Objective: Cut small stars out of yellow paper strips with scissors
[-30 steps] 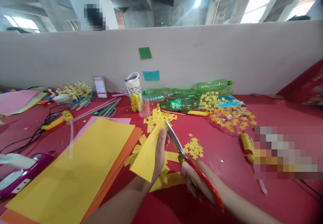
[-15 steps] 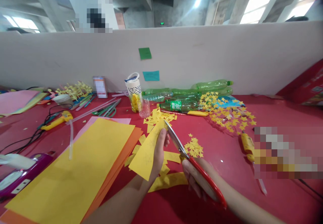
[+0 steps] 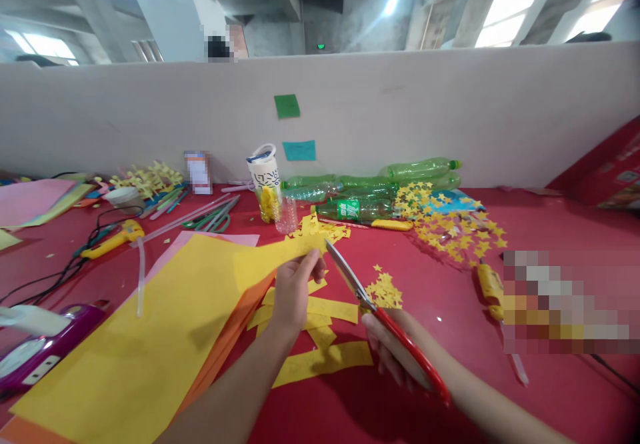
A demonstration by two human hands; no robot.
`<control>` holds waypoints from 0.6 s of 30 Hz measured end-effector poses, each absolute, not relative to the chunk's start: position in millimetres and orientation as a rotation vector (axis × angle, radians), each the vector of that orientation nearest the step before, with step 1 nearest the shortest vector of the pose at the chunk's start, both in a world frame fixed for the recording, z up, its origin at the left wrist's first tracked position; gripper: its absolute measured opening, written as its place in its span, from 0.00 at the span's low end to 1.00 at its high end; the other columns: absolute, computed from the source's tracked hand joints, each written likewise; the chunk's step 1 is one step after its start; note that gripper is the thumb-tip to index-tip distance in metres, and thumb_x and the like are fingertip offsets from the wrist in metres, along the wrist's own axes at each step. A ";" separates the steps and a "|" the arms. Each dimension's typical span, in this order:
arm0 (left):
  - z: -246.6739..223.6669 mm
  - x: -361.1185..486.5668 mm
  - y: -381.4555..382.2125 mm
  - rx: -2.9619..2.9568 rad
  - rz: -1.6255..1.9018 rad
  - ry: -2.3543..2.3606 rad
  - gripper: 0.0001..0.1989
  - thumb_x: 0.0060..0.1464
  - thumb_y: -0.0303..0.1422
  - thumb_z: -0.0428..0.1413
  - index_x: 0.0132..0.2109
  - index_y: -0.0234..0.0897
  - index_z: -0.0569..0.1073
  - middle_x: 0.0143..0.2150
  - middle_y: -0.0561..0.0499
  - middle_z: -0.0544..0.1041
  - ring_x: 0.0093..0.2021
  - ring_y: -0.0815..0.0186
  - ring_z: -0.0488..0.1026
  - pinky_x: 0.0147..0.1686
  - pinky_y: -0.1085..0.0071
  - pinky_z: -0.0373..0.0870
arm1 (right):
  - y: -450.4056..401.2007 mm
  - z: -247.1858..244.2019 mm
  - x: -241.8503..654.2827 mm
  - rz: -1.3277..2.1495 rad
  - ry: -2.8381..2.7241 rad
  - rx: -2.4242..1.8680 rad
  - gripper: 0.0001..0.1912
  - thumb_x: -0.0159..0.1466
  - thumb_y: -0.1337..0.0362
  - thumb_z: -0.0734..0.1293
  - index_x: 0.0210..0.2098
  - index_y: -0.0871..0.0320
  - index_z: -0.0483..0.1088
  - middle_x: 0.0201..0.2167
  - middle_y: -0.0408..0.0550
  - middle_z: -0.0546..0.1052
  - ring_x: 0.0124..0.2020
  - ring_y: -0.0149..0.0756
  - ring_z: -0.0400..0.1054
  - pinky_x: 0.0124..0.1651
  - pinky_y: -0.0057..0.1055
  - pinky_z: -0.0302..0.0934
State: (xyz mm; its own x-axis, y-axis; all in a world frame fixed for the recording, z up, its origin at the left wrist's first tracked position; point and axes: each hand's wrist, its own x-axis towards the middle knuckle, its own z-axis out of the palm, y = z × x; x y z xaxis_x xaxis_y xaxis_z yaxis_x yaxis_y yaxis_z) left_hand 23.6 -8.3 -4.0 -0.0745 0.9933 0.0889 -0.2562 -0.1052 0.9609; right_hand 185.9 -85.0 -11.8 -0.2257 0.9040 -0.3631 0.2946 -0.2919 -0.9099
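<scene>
My left hand (image 3: 296, 287) pinches a strip of yellow paper (image 3: 270, 257) near its right end, thumb on top. My right hand (image 3: 393, 344) grips red-handled scissors (image 3: 350, 277), whose blade tips meet the strip's right end; the blades look nearly closed. Yellow strips (image 3: 325, 364) lie on the red table below my hands. A small pile of yellow paper stars (image 3: 385, 291) sits just beyond my right hand. Yellow paper scraps (image 3: 335, 231) are heaped behind the blade tips.
Large yellow sheets (image 3: 140, 324) over orange ones cover the left. Green bottles (image 3: 365, 207), a white tumbler (image 3: 264, 171) and a yellow cutter knife (image 3: 393, 225) stand or lie at the back. More stars (image 3: 460, 231) spread at the right. Yellow glue guns (image 3: 117, 237) lie on both sides.
My left hand has turned the yellow strip so its free end swings up and left, now over the large sheets. My right hand and the scissors have barely moved.
</scene>
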 end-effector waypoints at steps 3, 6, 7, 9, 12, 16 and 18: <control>0.7 20.6 -4.9 1.055 1.483 0.954 0.09 0.48 0.36 0.54 0.27 0.35 0.68 0.24 0.53 0.71 0.22 0.72 0.64 0.24 0.74 0.60 | -85.1 -13.0 186.0 1.559 -1.419 -1.535 0.25 0.58 0.42 0.55 0.22 0.58 0.58 0.05 0.34 0.60 0.06 0.22 0.52 0.10 0.17 0.48; 4.5 18.8 -3.2 1.087 1.472 0.966 0.09 0.49 0.35 0.53 0.27 0.35 0.66 0.23 0.53 0.71 0.22 0.72 0.65 0.25 0.74 0.60 | -85.2 -10.3 187.7 1.577 -1.442 -1.540 0.25 0.58 0.42 0.56 0.22 0.58 0.59 0.05 0.34 0.61 0.06 0.22 0.52 0.10 0.17 0.47; 5.2 18.0 -2.6 1.110 1.462 0.971 0.09 0.49 0.35 0.52 0.27 0.35 0.66 0.23 0.53 0.71 0.22 0.72 0.65 0.25 0.74 0.61 | -85.1 -8.5 188.6 1.578 -1.464 -1.537 0.25 0.58 0.42 0.56 0.22 0.58 0.59 0.06 0.34 0.61 0.06 0.22 0.52 0.10 0.17 0.48; 5.8 16.2 -1.1 1.160 1.439 0.976 0.09 0.50 0.35 0.51 0.26 0.35 0.65 0.23 0.53 0.70 0.22 0.72 0.65 0.25 0.74 0.61 | -84.8 -4.5 190.8 1.564 -1.518 -1.534 0.24 0.57 0.42 0.57 0.22 0.58 0.59 0.07 0.35 0.62 0.07 0.22 0.54 0.11 0.17 0.48; 6.0 13.3 0.6 1.249 1.380 0.983 0.10 0.51 0.35 0.51 0.25 0.36 0.64 0.21 0.54 0.68 0.22 0.72 0.65 0.25 0.74 0.61 | -84.2 -0.2 193.8 1.526 -1.591 -1.537 0.24 0.58 0.43 0.56 0.23 0.59 0.60 0.08 0.35 0.62 0.09 0.23 0.55 0.13 0.18 0.50; 6.7 11.0 0.7 1.325 1.333 0.987 0.10 0.52 0.34 0.50 0.24 0.36 0.63 0.21 0.55 0.67 0.22 0.72 0.64 0.25 0.74 0.61 | -83.3 0.8 195.7 1.499 -1.640 -1.529 0.24 0.59 0.43 0.55 0.24 0.59 0.60 0.08 0.35 0.61 0.09 0.22 0.54 0.13 0.18 0.48; 7.4 9.9 0.4 1.341 1.323 0.984 0.11 0.52 0.34 0.50 0.24 0.36 0.63 0.21 0.55 0.67 0.22 0.72 0.64 0.25 0.74 0.61 | -83.0 0.9 195.6 1.501 -1.634 -1.539 0.24 0.59 0.43 0.56 0.24 0.59 0.60 0.08 0.34 0.60 0.08 0.22 0.53 0.12 0.17 0.48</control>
State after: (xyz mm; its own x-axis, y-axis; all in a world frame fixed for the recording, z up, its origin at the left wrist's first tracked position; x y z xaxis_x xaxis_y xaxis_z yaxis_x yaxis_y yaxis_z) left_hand 9.9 0.4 7.4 0.0807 0.9753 0.2057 -0.0833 -0.1991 0.9764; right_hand 195.6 -83.0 0.9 -0.2853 0.8943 -0.3448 0.4191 -0.2071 -0.8840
